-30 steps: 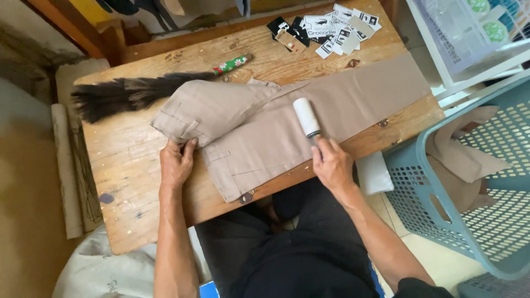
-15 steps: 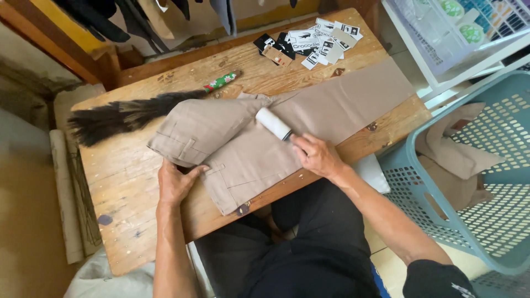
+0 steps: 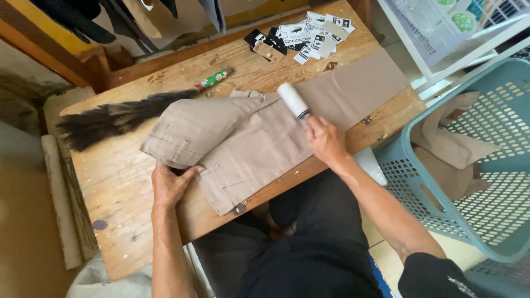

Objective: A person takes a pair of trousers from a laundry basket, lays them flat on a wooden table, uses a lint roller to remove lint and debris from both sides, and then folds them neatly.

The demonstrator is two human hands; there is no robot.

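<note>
Your left hand (image 3: 168,185) lies flat at the near edge of the khaki trousers (image 3: 248,140), fingers spread and open, holding nothing; it presses the waistband area against the tabletop (image 3: 116,187), which appears to keep the cloth from sliding under the roller. Your right hand (image 3: 326,140) has its grip closed around the handle of the lint roller (image 3: 292,100). The white roller head rests on the fabric near the middle of the garment, angled away from you, so the sticky surface meets the cloth along its length.

The trousers lie across the tabletop, the waist end folded over to your left and the legs extended flat to the right.

Beyond the folded waist end, a dark feather duster (image 3: 113,118) with a patterned handle lies just beside the cloth. At the far edge sits a loose pile of garment tags (image 3: 301,36). To your right, off the tabletop, a blue laundry basket (image 3: 475,165) holds more khaki cloth.
</note>
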